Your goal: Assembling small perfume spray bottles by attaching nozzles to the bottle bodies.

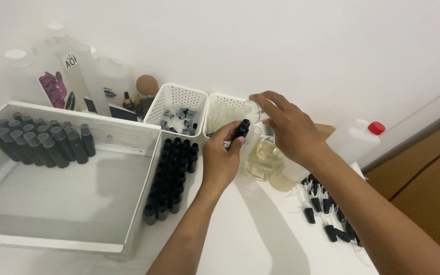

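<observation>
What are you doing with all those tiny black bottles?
A person's left hand holds one small black bottle upright. The right hand tips a little clear cup over its mouth, above a glass jar of pale yellow liquid. Rows of black bottles stand on the white table, with more in the clear tray.

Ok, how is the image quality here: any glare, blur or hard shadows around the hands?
Head view: soft, even light; the white wall is nearly blown out. The left hand and right hand look slightly soft, and the small black bottle shows little detail. Faint shadows fall on the table under the arms.
</observation>
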